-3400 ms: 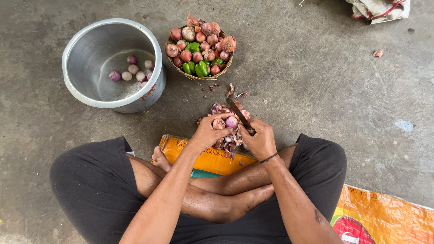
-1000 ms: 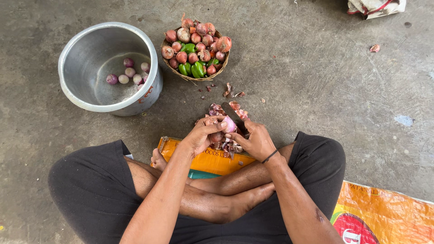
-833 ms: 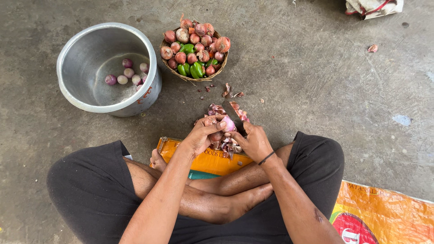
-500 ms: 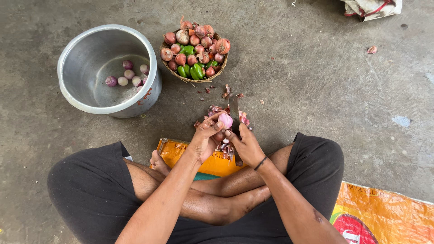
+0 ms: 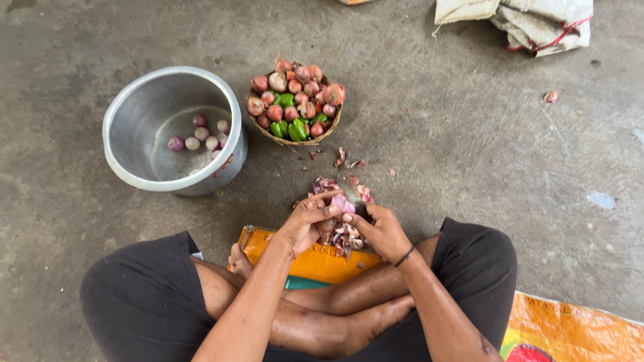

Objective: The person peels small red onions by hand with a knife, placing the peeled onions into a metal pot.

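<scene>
I watched from above as the person sat cross-legged on the concrete floor [image 5: 469,154], both hands brought together just past the knees. The left hand [image 5: 305,224] had its fingers curled closed around a small pink shallot [image 5: 341,203], pinching it at the fingertips. The right hand [image 5: 381,231] was also curled, thumb touching the same shallot from the 3 o'clock side; I could not tell whether it had a blade in its grip, since the fingers hid the palm. A dark band [image 5: 404,257] sat on that wrist.

Directly under the hands lay a heap of purple-pink peelings [image 5: 343,238], resting on the far edge of an orange sack [image 5: 315,261] that was tucked beneath the crossed legs. More loose skins [image 5: 349,161] were scattered at 12 o'clock from the hands, toward a woven basket [image 5: 295,141].

That basket stood at about 11 o'clock from the hands, filled with unpeeled reddish shallots [image 5: 295,87] and a few green peppers [image 5: 292,127]. At 10 o'clock, just beside the basket, was a steel pot [image 5: 134,174], and inside it lay a small number of peeled shallots [image 5: 201,137] gathered on the side nearer the basket.

Far off at 1 o'clock a folded white bag [image 5: 530,23] lay by the frame's top edge, with one stray skin [image 5: 550,96] near it. Another orange printed sack [image 5: 577,328] showed at 4 o'clock.
</scene>
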